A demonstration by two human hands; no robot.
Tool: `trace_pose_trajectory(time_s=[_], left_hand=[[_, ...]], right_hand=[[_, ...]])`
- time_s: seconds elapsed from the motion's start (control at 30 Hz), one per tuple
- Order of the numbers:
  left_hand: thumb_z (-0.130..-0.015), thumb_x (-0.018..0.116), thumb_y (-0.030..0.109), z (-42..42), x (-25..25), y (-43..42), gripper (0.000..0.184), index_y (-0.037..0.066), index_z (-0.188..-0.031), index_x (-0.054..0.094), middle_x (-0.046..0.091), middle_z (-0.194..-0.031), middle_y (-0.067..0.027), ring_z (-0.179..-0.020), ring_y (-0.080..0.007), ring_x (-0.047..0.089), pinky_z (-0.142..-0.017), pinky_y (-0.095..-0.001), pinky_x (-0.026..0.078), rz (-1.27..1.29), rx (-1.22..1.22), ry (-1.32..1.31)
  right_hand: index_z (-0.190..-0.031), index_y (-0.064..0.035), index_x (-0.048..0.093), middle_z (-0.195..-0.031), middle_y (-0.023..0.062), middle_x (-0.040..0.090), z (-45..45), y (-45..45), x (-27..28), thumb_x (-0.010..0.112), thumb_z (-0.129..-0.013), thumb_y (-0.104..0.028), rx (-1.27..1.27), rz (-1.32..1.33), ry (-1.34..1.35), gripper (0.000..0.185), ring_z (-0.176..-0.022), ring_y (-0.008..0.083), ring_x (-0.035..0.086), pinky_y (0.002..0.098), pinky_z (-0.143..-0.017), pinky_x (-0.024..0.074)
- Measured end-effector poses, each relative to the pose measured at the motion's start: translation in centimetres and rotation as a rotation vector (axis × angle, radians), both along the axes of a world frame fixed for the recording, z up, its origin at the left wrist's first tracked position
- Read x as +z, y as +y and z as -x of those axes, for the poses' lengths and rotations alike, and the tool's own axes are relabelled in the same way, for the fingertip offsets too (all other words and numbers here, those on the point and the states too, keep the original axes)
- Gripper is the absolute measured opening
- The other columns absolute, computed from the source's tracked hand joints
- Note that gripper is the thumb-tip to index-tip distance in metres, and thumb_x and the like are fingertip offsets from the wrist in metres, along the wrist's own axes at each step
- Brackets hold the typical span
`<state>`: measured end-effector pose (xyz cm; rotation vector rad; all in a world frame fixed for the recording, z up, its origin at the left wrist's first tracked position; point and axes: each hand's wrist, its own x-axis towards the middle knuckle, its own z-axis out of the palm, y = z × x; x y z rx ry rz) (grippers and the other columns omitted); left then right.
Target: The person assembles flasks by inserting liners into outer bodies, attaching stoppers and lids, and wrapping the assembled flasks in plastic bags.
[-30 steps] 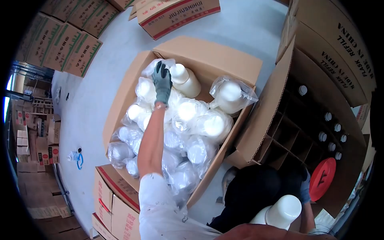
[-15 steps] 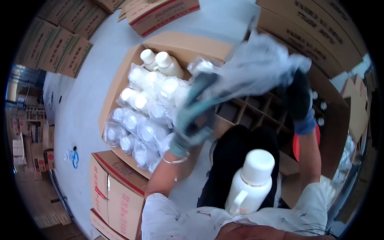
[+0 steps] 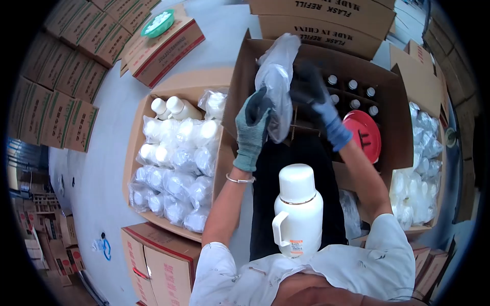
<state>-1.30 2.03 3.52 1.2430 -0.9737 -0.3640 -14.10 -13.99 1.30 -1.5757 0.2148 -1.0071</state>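
Note:
My left hand [image 3: 253, 122], in a grey-green glove, is closed on a clear plastic bag [image 3: 278, 84] that hangs crumpled over the divided carton. Just right of the bag, my right hand [image 3: 316, 94] is a dark, blue-cuffed blur; its fingers are smeared by motion. A white flask [image 3: 299, 217] with a handle and an orange label stands upright on my lap. To the left, a carton [image 3: 133, 153] holds several bagged white flasks [image 3: 176, 158], with two unbagged flasks [image 3: 176, 106] at its far end.
The divided carton [image 3: 398, 127] holds several white-capped bottles [image 3: 352, 84] and a red round lid [image 3: 363, 136]. Another carton of bagged items [image 3: 421, 173] stands right. Closed cartons [image 3: 163, 265] sit lower left. A green bowl [image 3: 157, 24] rests on a box at the upper left.
My left hand has come from the flask carton to over the divided carton, now with the bag. The view has turned right. The lap flask stands more upright, and a far flask is uncovered.

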Motion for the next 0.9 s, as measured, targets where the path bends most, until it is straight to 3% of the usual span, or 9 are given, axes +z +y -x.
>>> trace_pose_trajectory(time_s=[0.07, 0.2, 0.27, 0.33, 0.37, 0.5, 0.6, 0.73, 0.9], left_hand=[[-0.085, 0.065, 0.0, 2.0, -0.7, -0.3, 0.043, -0.003, -0.126, 0.053, 0.062, -0.12, -0.0112, -0.104, -0.0183, 0.06, -0.089, -0.0296, 0.049, 0.013, 0.012, -0.067], [-0.074, 0.077, 0.011, 1.6, -5.1, 1.4, 0.064, 0.001, -0.127, 0.042, 0.062, -0.111, -0.0167, -0.091, -0.0266, 0.064, -0.08, -0.0345, 0.051, -0.338, 0.258, -0.336], [-0.075, 0.075, 0.017, 0.8, -7.5, 3.3, 0.06, 0.002, -0.124, 0.045, 0.065, -0.102, -0.0196, -0.092, -0.035, 0.065, -0.081, -0.041, 0.051, -0.425, 0.417, -0.21], [-0.076, 0.074, 0.02, 0.2, -9.2, 5.4, 0.057, 0.001, -0.121, 0.045, 0.065, -0.099, -0.0195, -0.089, -0.0375, 0.065, -0.078, -0.0424, 0.051, -0.511, 0.478, -0.247], [-0.078, 0.071, 0.021, 0.3, -9.6, 6.3, 0.058, 0.0, -0.125, 0.044, 0.062, -0.111, -0.0203, -0.1, -0.0378, 0.061, -0.086, -0.0434, 0.048, -0.746, 0.426, -0.198], [-0.081, 0.065, 0.018, 3.8, -8.7, 12.1, 0.064, 0.001, -0.137, 0.04, 0.046, -0.135, -0.0212, -0.126, -0.0378, 0.041, -0.105, -0.0497, 0.031, -0.481, 0.331, -0.773], [-0.082, 0.06, 0.015, 8.1, -5.7, 16.4, 0.052, 0.001, -0.131, 0.05, 0.05, -0.133, -0.0177, -0.125, -0.0401, 0.043, -0.109, -0.0515, 0.029, -0.449, 0.133, -0.986], [-0.091, 0.054, 0.012, 13.1, -4.2, 19.7, 0.035, -0.007, -0.121, 0.055, 0.057, -0.123, -0.0227, -0.117, -0.038, 0.054, -0.103, -0.0443, 0.039, -0.266, 0.171, -0.233], [-0.086, 0.057, 0.013, 14.1, -3.0, 26.1, 0.037, -0.004, -0.119, 0.055, 0.056, -0.123, -0.0232, -0.118, -0.0415, 0.052, -0.104, -0.0517, 0.037, -0.229, 0.016, -0.569]], right_hand=[[-0.131, -0.0019, 0.049, -0.123, 0.008, 0.056, 0.9, 3.4, -0.5, 0.068, -0.086, -0.011, -0.138, 0.117, 0.294, 0.05, -0.108, 0.0167, 0.055, 0.0318, -0.094, 0.047], [-0.11, 0.0002, 0.061, -0.101, 0.0043, 0.064, 5.2, 5.6, 1.6, 0.062, -0.088, -0.002, 0.101, -0.499, -0.106, 0.023, -0.092, 0.0124, 0.06, 0.0256, -0.084, 0.0486], [-0.107, -0.0004, 0.063, -0.1, 0.0035, 0.064, 7.3, 6.8, 1.0, 0.059, -0.087, 0.002, -0.206, 0.434, -0.109, 0.02, -0.091, 0.0115, 0.059, 0.0265, -0.084, 0.0482], [-0.098, -0.0025, 0.065, -0.095, 0.0037, 0.063, 10.9, 7.9, 0.7, 0.06, -0.086, -0.009, 0.195, -0.387, 0.279, 0.014, -0.091, 0.0118, 0.058, 0.0267, -0.082, 0.0475], [-0.098, -0.0029, 0.065, -0.094, 0.0033, 0.062, 12.0, 8.6, 0.2, 0.061, -0.085, -0.012, 0.195, -0.377, 0.249, 0.016, -0.088, 0.0111, 0.057, 0.0257, -0.08, 0.0471], [-0.101, -0.0021, 0.065, -0.092, 0.0023, 0.062, 17.0, 9.9, -0.9, 0.064, -0.087, -0.019, 0.129, -0.487, 0.354, 0.021, -0.085, 0.009, 0.055, 0.0248, -0.077, 0.0473], [-0.108, 0.0004, 0.064, -0.094, 0.0022, 0.063, 20.1, 12.6, -0.2, 0.066, -0.088, -0.02, 0.084, -0.542, 0.618, 0.029, -0.086, 0.01, 0.057, 0.0253, -0.078, 0.0479], [-0.105, -0.0009, 0.062, -0.11, 0.0119, 0.06, 20.1, 16.2, 0.8, 0.068, -0.083, -0.017, 0.223, -0.025, 0.344, 0.029, -0.102, 0.0213, 0.056, 0.0337, -0.09, 0.0447], [-0.096, -0.0052, 0.058, -0.116, 0.0169, 0.053, 22.5, 17.7, -1.3, 0.07, -0.074, -0.016, 0.115, 0.434, 0.59, 0.028, -0.113, 0.0408, 0.045, 0.0475, -0.098, 0.0384]])
